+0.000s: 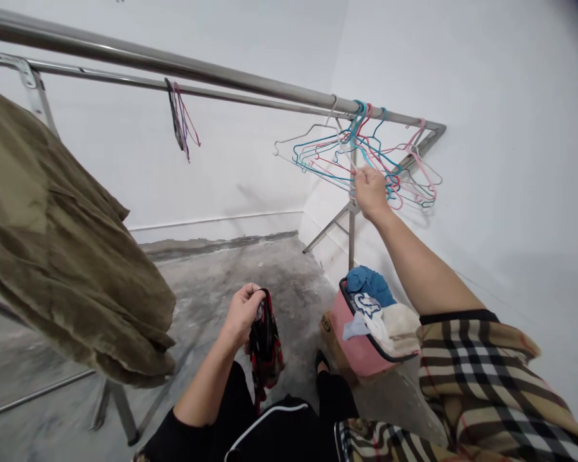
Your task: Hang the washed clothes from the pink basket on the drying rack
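My left hand (245, 311) is closed on the edge of a black and red garment (266, 340), which hangs down in folds in front of my legs. Up at the rail, my right hand (370, 191) grips the right end of a pale wire hanger (308, 131). That hanger's hook is still over the metal rail. Beside and behind it hang several blue, red and pink hangers (361, 138), bunched close together, and my right fingers partly cover some of them.
An olive garment (72, 237) hangs at the left on the steel drying rack (197, 69). Dark and purple hangers (179, 119) hang on the back rail. A pink basket (349, 343) with clothes (370, 289) stands on a cardboard box (334, 343) at the right, near the wall.
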Demonstrator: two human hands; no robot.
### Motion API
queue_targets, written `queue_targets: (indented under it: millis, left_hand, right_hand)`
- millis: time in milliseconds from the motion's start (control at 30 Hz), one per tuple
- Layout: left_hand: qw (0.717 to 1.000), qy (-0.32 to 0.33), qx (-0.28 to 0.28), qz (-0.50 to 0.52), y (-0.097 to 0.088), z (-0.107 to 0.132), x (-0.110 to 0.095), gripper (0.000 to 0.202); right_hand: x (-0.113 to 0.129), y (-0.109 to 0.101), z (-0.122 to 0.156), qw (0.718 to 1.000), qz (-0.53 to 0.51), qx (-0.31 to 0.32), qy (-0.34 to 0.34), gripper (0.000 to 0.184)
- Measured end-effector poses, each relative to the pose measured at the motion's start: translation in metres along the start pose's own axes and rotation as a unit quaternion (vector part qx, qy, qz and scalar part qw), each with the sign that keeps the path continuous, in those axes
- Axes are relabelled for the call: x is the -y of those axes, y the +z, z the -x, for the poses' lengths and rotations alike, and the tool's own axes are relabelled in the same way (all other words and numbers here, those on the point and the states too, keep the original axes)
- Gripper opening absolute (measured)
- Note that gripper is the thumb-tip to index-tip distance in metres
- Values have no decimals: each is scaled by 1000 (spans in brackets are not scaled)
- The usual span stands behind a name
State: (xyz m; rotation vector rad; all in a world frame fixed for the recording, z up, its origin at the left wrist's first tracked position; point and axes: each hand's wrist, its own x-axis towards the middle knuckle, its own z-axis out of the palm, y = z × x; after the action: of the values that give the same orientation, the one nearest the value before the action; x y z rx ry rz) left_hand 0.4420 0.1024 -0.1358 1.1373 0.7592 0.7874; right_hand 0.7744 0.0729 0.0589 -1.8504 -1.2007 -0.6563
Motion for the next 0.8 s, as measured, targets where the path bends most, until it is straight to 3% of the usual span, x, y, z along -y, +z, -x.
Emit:
queue_targets:
  millis: [100, 200, 333, 467, 667, 800]
  left_hand:
    - [1000, 1, -7, 3, 1, 2, -2, 23]
    - [1000, -1, -8, 2, 2, 3, -2, 23]
    - [1000, 11, -18, -2, 3, 2, 0, 21]
    - [999, 18, -35, -4, 2, -3, 0, 18]
    - [997, 29, -71, 5, -11, -21, -4, 19]
    - [996, 41, -85, -9, -16, -33, -6, 18]
  right_hand:
    - [15, 0, -8, 998, 15, -40, 43, 38]
    - [29, -5, -7, 998, 8, -55, 26, 38]
    - [35, -19, 31, 997, -63, -46, 25, 38]
    - [26, -37, 119, 986, -157, -17, 49, 38]
    - [-21, -82, 281, 957, -177, 106, 205, 30]
    - [-55, -127, 343, 942, -173, 113, 265, 28]
